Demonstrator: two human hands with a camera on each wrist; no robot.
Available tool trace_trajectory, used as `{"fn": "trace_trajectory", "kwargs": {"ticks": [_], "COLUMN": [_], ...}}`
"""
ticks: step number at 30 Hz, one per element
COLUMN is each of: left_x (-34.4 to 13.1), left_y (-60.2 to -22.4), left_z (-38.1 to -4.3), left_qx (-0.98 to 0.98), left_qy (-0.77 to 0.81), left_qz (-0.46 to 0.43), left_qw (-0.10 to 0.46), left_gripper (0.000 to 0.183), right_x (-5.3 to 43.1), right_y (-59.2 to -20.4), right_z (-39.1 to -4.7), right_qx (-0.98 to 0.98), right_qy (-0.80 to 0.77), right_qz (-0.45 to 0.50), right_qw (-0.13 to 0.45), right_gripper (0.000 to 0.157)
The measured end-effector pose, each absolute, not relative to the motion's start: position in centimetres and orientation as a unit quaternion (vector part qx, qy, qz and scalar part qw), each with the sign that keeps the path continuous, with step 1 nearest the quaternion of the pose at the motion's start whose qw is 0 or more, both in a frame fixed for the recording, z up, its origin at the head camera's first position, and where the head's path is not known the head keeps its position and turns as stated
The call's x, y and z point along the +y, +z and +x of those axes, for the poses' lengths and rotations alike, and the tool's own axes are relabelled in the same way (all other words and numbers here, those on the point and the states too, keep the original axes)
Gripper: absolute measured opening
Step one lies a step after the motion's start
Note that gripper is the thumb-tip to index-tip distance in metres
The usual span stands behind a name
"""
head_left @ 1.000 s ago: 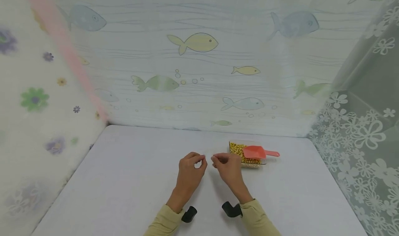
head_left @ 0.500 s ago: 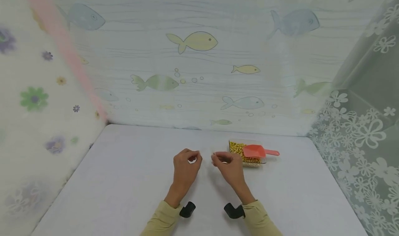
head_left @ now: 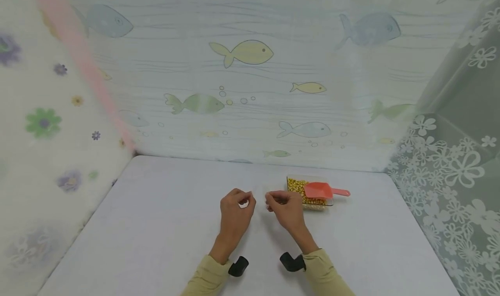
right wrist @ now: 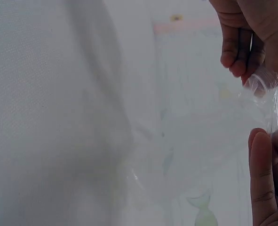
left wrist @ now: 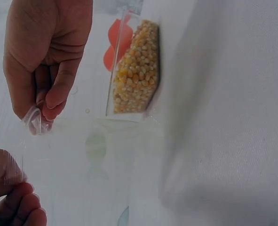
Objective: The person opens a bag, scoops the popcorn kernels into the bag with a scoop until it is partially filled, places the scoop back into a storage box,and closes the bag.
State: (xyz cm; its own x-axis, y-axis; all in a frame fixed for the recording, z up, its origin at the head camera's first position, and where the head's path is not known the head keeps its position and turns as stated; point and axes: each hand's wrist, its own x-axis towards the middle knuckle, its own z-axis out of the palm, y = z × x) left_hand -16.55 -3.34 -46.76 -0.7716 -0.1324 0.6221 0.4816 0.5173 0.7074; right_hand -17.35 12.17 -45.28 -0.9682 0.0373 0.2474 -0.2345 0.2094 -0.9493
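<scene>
In the wrist views a clear plastic bag [left wrist: 68, 162] hangs between the two hands, its thin film barely visible from the head. My left hand [head_left: 236, 211] pinches one upper corner between thumb and fingertips. The opposite corner is pinched by my right hand [head_left: 288, 210], a short gap away. Near each hand's fingertips the film folds into a shiny loop. Just beyond the right hand stands a clear rectangular container [head_left: 330, 204] of yellow corn kernels [left wrist: 136, 77], with a coral-red scoop [head_left: 319, 190] lying on top.
A white-covered table [head_left: 156, 226] extends under both forearms. Fish-printed curtain [head_left: 250, 113] closes off the back, with flower-patterned cloth at both sides. A black angled wrist piece [head_left: 239, 266] juts inward from the left sleeve, another [head_left: 291, 262] from the right.
My left hand shifted left, away from the right hand, then came partly back. The right hand moved only slightly; the container and scoop stayed in place.
</scene>
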Motion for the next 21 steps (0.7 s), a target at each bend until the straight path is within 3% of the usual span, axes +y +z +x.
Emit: {"fn": "trace_trajectory", "kwargs": {"ticks": [5,13,21], "left_x": [-3.32,-3.43,-2.75], "left_y": [-46.55,-46.13,-46.71], "left_z": [-16.05,-15.80,-15.60], "left_qx": [-0.823,-0.819,-0.807], "left_qy": [-0.464,-0.442,-0.464], "left_qz": [-0.103,-0.114,-0.116], "left_qw": [0.310,0.347,0.348], "left_gripper": [0.013,0.013,0.009], "right_x": [12.50,12.18,11.72], "right_y": [-45.98,-45.88,-45.95], "right_z": [-18.10,-18.18,-18.26], "right_qx": [-0.774,-0.765,-0.772], "right_qy": [0.621,0.620,0.608], "right_qz": [0.054,0.073,0.104], "right_qw": [0.110,0.159,0.154], "right_gripper": [0.007,0.004,0.004]}}
